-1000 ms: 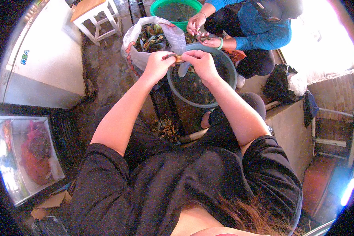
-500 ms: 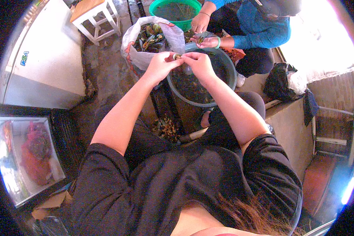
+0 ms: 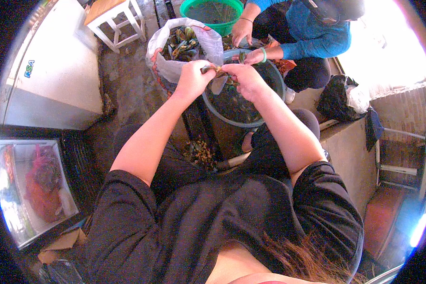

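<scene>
A dark mussel (image 3: 205,69) is held in the closed fingers of my left hand (image 3: 192,79), out above the gap between a sack and a basin. My right hand (image 3: 247,79) meets it from the other side, fingers pinched on a brownish stringy tuft (image 3: 217,70) at the shell's edge. Something greenish shows under the right fingers, too small to make out. Below them is the grey-blue basin (image 3: 283,92) of dark contents. Just left stands the white plastic sack (image 3: 210,39), its top open, with mussels (image 3: 182,45) inside.
Across the basin a crouching person in a blue sleeve (image 3: 312,45) holds a mussel (image 3: 242,57) in one hand. Behind the sack sits a green basin (image 3: 228,29). A white stool (image 3: 113,21) and a white cabinet (image 3: 57,71) are at left. Brown scraps (image 3: 201,154) lie near my feet.
My hands have shifted slightly; the mussel and its brown tuft now show more plainly between them. The other person's hands have moved apart.
</scene>
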Motion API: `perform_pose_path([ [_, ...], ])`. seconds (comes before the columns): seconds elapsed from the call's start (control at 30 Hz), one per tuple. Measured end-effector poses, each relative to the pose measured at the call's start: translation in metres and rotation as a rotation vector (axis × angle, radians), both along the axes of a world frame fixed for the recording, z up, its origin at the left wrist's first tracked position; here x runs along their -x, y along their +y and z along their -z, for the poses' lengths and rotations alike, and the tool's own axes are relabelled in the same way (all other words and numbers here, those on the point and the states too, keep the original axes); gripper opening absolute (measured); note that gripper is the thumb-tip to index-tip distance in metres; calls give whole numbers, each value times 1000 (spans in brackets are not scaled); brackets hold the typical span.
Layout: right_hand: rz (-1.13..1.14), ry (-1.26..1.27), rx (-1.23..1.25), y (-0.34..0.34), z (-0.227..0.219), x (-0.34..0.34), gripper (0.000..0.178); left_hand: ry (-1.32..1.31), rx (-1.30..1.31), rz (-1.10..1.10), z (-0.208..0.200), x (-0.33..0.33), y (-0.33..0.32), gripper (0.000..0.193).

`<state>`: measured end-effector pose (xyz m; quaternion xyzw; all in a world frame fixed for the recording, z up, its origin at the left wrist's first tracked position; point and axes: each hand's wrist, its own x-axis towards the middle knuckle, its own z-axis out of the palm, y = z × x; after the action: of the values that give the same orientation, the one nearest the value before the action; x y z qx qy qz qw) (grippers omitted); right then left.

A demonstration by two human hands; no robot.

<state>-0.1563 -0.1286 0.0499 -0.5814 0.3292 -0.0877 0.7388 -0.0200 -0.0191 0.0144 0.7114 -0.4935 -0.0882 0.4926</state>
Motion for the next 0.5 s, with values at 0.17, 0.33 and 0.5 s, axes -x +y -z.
perform_pose_path([
  [0.17, -13, 49, -150, -15, 10, 1, 15, -12, 6, -9, 3, -2, -1, 19],
  [0.33, -3, -98, -420, -23, 2, 2, 15, 18, -83, -22, -2, 0, 1, 20],
  [0.5, -124, -340, -528, -37, 5, 9, 9, 95, -137, -22, 9, -10, -1, 20],
])
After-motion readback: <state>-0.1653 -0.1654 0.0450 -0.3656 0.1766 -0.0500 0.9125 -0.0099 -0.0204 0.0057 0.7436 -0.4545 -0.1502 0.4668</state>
